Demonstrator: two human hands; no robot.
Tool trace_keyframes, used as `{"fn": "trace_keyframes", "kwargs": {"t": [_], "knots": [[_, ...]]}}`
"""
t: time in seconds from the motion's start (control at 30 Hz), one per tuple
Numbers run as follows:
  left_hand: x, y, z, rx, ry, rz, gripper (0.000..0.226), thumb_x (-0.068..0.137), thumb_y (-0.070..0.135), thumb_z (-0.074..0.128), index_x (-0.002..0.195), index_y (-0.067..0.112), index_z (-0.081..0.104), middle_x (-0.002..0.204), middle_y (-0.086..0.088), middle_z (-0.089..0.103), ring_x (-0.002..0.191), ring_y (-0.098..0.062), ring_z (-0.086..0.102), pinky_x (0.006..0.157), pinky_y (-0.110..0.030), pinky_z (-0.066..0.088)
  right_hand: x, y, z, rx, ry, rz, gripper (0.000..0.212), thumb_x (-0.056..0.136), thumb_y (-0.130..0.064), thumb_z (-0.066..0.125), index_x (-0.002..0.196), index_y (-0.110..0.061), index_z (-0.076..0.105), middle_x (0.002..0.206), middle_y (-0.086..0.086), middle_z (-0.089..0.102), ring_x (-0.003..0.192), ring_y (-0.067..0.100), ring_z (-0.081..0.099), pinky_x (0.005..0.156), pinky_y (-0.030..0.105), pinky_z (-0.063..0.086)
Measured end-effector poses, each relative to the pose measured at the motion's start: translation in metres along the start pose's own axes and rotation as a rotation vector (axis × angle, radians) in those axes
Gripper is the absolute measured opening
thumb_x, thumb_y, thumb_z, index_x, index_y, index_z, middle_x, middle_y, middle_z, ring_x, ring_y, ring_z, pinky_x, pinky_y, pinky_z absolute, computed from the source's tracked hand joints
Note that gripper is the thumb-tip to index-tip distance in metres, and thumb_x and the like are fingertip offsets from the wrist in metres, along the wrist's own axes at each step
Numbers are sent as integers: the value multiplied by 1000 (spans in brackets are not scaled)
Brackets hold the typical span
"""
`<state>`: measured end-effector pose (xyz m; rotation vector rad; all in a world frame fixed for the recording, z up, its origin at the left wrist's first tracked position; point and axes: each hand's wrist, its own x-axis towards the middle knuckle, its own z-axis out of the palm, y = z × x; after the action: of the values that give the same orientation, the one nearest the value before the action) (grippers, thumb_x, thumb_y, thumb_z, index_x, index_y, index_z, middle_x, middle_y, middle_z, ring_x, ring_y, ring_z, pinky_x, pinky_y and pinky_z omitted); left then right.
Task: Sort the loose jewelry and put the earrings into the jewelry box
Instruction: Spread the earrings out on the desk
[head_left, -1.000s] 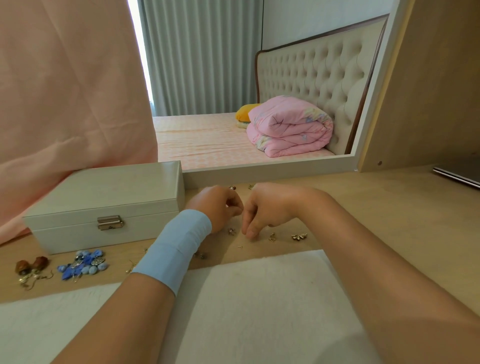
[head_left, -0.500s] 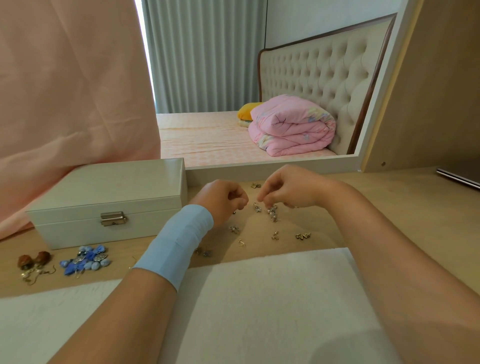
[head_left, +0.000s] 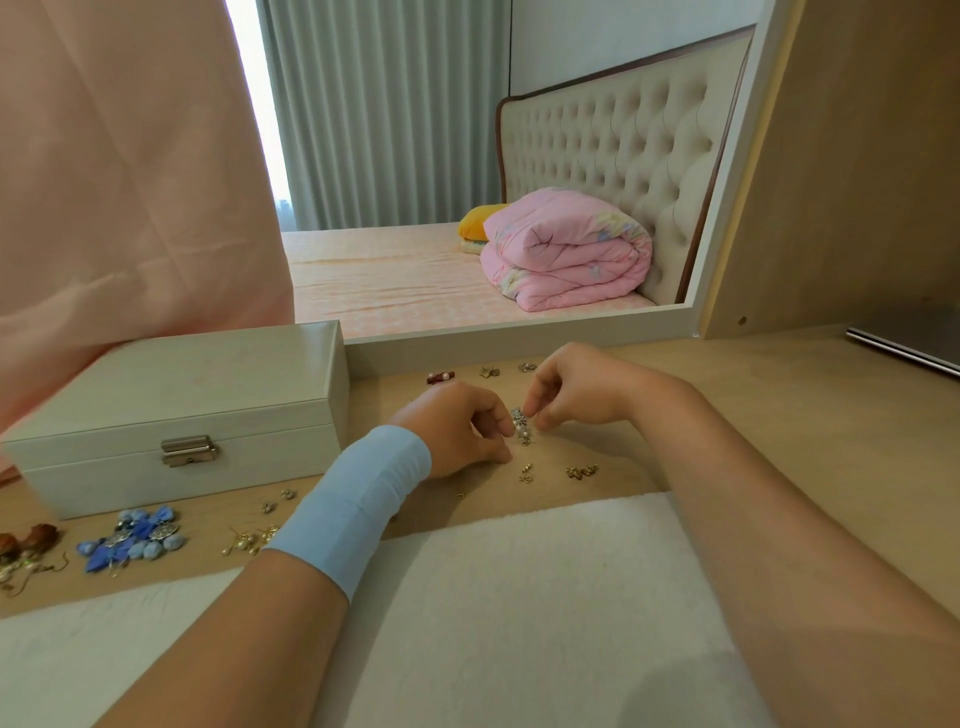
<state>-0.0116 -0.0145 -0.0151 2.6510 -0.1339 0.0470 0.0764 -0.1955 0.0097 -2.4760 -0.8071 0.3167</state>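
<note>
Head view: one jewelry box (head_left: 176, 395), lid closed, latch (head_left: 188, 450) fastened, contents hidden, at left on desk (head_left: 779, 415). Silver-pearl earring cluster (head_left: 521, 427) right of box, pinched from above by curled right hand (head_left: 576, 387). Left hand (head_left: 457, 434) curled, fingertips against same cluster, grip unclear. Loose on desk: two brown earrings (head_left: 26, 540), one blue cluster (head_left: 132, 538), three small pieces (head_left: 489, 371) by mirror frame.

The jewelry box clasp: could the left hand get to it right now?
Probably yes: the clasp faces the person and nothing stands between it and the left hand. That hand pinches a silver earring, though, so it isn't free.
</note>
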Motion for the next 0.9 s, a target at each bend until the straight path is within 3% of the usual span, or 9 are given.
{"fn": "trace_keyframes", "kwargs": {"t": [0.1, 0.27, 0.43, 0.6, 0.73, 0.9], "knots": [[0, -4, -6, -11, 54, -8, 12, 86, 30, 73, 90, 40, 68, 86, 22, 64, 73, 2, 56, 69, -19, 43, -1, -2, -1, 4, -74, -24, 22, 75, -10, 87, 80, -30, 78, 54, -25, 61, 53, -8, 56, 57, 13, 41], [-1, -11, -14, 10, 133, -37, 14, 89, 23, 69, 94, 36, 70, 85, 21, 65, 73, 6, 54, 77, -21, 42, 1, -7, 6, -56, -122, -43, 22, 73, -18, 90, 77, -38, 81, 64, -23, 66, 66, -2, 59, 69, 19, 45], [-2, -5, -9, 64, 55, -51, 10, 89, 30, 69, 95, 38, 70, 91, 22, 62, 80, 1, 55, 82, -23, 47, 2, -6, 8, -107, -120, -39, 23, 75, -21, 88, 71, -42, 79, 73, -24, 72, 77, -1, 65, 72, 19, 46], [-2, 4, -3, 100, -2, -14, 10, 87, 40, 70, 97, 40, 72, 94, 21, 63, 80, 0, 54, 80, -22, 45, 2, -1, 6, -76, -114, -29, 19, 75, -17, 89, 83, -34, 82, 66, -27, 67, 66, -7, 61, 67, 17, 42], [-1, 5, -3, 144, -47, -18, 13, 89, 34, 69, 99, 37, 75, 102, 17, 66, 86, -5, 56, 88, -25, 49, 2, 2, 4, -79, -102, -21, 22, 75, -17, 89, 77, -37, 80, 69, -29, 69, 72, -5, 63, 72, 18, 44], [-1, 3, -2, 118, -13, -12, 4, 89, 33, 69, 91, 35, 71, 100, 15, 64, 81, -2, 54, 76, -20, 43, 5, 2, 8, -52, -69, -48, 11, 82, -23, 85, 79, -33, 81, 75, -22, 73, 78, 0, 66, 76, 22, 50]]}}
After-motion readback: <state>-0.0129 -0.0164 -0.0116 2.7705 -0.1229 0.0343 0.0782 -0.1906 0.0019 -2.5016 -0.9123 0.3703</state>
